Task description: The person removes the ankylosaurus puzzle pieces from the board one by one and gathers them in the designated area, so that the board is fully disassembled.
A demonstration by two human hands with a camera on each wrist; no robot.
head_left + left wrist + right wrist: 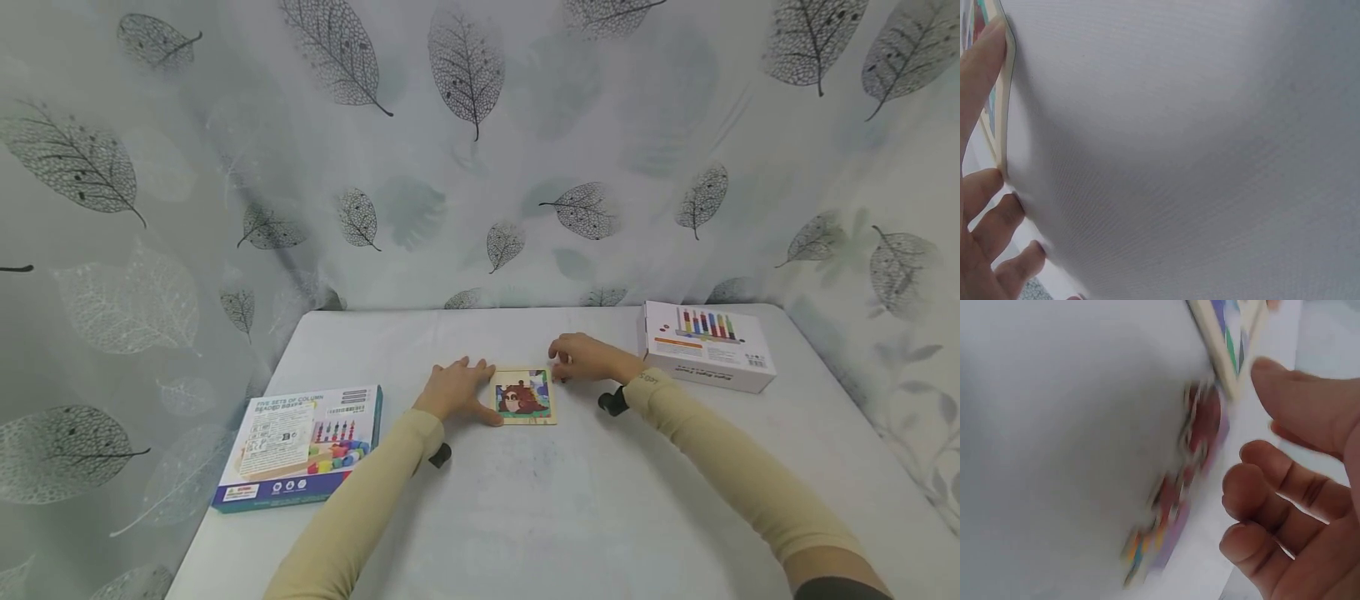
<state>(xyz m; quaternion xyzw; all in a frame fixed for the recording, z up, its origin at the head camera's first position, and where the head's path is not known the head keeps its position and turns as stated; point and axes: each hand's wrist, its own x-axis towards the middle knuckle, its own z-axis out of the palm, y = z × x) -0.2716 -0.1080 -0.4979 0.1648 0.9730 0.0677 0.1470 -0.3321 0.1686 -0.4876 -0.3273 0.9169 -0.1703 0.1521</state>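
A small wooden jigsaw board [551, 421] lies flat on the table, its picture showing a brown bear on a colourful ground. My left hand [455, 390] rests at its left side with fingers spread. In the left wrist view the thumb [990, 47] touches the board's pale edge [1002, 119] and a fingertip meets the corner. Beyond the board's right side is my right hand [588, 358], fingers loosely bent with nothing between them. Blurred jigsaw pieces [1204, 419], brown and purple, lie on the table beside that hand, near a corner of the board [1213, 337].
At the left of the table lies a flat box [352, 417] printed with column beads. A white box [705, 354] with a similar picture stands at the back right. Leaf-patterned cloth [465, 183] hangs behind the table. Both forearms reach across the white tabletop [540, 517].
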